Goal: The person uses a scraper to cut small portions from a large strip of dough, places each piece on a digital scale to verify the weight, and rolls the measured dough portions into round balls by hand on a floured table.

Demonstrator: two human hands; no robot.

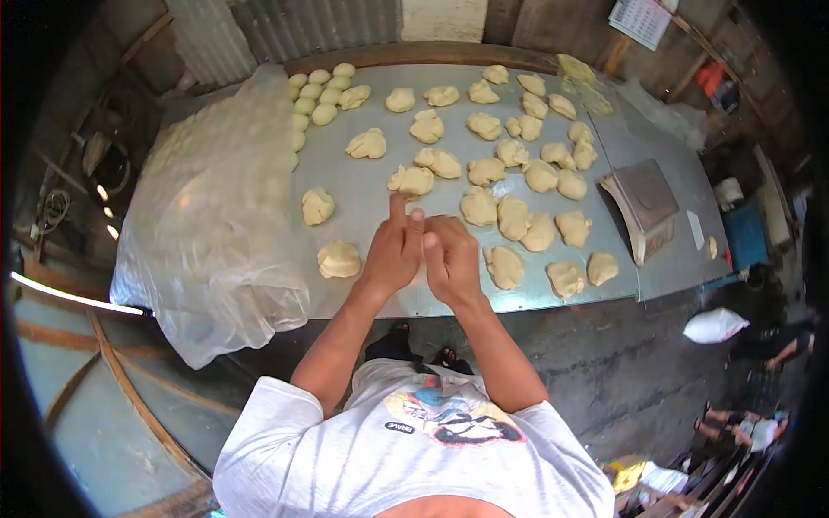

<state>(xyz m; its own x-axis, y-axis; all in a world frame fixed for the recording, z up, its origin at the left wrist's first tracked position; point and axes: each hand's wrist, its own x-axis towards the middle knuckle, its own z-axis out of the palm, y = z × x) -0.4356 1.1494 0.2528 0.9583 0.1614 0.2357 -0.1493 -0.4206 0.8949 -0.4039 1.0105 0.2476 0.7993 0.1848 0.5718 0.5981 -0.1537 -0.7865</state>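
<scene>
My left hand [394, 252] and my right hand [451, 259] meet over the near middle of the metal table. The left index finger points forward at a rough dough lump [410, 180], and whether it touches the lump I cannot tell. Its thumb lies against the right hand, and the other left fingers are folded under. Curled fingers close my right hand, with the thumb alongside. Anything pinched between the hands is hidden. Nearby are another dough piece [439, 162], one at the left [338, 259] and one to the right [504, 268].
Several uneven dough pieces [541, 176] spread over the table's right half. Smooth round dough balls [325, 114] stand in rows at the far left, partly under a clear plastic sheet [207, 207]. A boxy scale [643, 203] sits at the right. Other people [764, 432] are at far right.
</scene>
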